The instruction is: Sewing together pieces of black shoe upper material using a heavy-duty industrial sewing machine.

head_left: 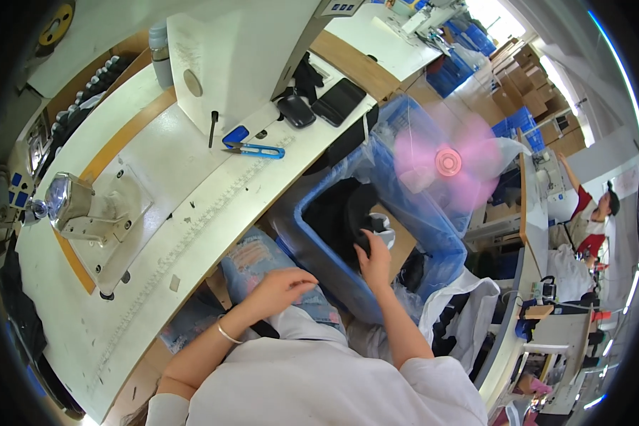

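My right hand (374,257) reaches into a blue plastic crate (356,290) at my right side. Its thumb and fingers pinch the edge of a black cloth piece (360,209), which has a curved fold. A small grey-white piece (383,228) shows just beyond those fingers. Over my lap, my left hand (284,286) hovers with its fingers drawn together and bent, and nothing shows in them. It is apart from the crate and from the table edge. More black cloth (331,220) lies inside the crate.
On the white sewing table (192,241) to my left are a machine (71,206), blue thread snips (255,150), a black mouse (296,111) and a black wallet-like item (339,101). A pink fan (447,162) spins beyond the crate. Another person (589,224) works far right.
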Demonstrator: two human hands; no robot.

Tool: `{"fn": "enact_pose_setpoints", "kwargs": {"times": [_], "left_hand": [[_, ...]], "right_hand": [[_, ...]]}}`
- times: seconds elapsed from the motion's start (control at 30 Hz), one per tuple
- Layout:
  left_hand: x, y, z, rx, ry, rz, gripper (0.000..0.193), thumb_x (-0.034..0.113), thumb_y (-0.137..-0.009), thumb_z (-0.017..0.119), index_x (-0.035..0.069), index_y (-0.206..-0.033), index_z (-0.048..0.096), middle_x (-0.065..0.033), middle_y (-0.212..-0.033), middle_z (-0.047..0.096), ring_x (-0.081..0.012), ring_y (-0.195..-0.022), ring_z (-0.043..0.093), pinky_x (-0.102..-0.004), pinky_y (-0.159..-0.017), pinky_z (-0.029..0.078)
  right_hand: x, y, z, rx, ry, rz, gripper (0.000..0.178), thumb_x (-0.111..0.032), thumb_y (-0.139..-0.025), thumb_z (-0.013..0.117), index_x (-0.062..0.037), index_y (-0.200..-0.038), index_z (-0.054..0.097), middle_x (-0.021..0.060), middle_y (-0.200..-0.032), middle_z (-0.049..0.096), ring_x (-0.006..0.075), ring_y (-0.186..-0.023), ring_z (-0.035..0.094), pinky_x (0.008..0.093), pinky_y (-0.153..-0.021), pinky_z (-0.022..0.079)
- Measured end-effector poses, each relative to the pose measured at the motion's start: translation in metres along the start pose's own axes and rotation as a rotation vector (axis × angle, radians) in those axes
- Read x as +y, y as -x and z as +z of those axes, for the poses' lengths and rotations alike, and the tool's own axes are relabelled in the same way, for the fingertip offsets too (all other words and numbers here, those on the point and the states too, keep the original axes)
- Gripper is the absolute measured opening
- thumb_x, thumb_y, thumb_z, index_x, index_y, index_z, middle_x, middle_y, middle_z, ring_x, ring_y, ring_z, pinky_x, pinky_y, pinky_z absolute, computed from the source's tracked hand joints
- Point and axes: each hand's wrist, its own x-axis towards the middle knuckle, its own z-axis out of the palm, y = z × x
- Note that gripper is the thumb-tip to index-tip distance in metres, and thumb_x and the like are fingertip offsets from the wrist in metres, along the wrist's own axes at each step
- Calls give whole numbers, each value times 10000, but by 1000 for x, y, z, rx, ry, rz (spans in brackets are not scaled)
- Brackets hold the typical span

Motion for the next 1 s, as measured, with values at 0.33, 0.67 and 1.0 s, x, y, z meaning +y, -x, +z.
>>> {"fn": "enact_pose_setpoints", "kwargs": {"times": [0.33,0.67,1.0], "left_hand": [[-39,-112,30,266,-683,337,588,53,-811,720,46,-1376,557,-175,-1377,562,-382,-1286,531,-442,-1050,446],[-89,-196,23,162,-797,559,270,124,-836,645,118,-1105,639,-109,-1040,701,-326,-1017,670,-464,-917,458],[8,-120,-16,82,109,237,662,196,-970,685,88,-1551,387,-137,-1598,394,-345,-1410,473,-470,-1181,340]], "right_hand": [[-39,26,-60,-257,-45,-217,430,-161,-828,761,-102,-1243,664,128,-845,544,357,-829,565,451,-722,434],[-82,58,-132,-265,-314,-330,486,-81,-705,700,-94,-1191,695,116,-793,515,342,-761,536,433,-692,448],[-111,-5,-160,-432,-530,-353,449,-68,-789,780,-102,-1223,672,95,-987,493,287,-879,552,396,-759,475]]}}
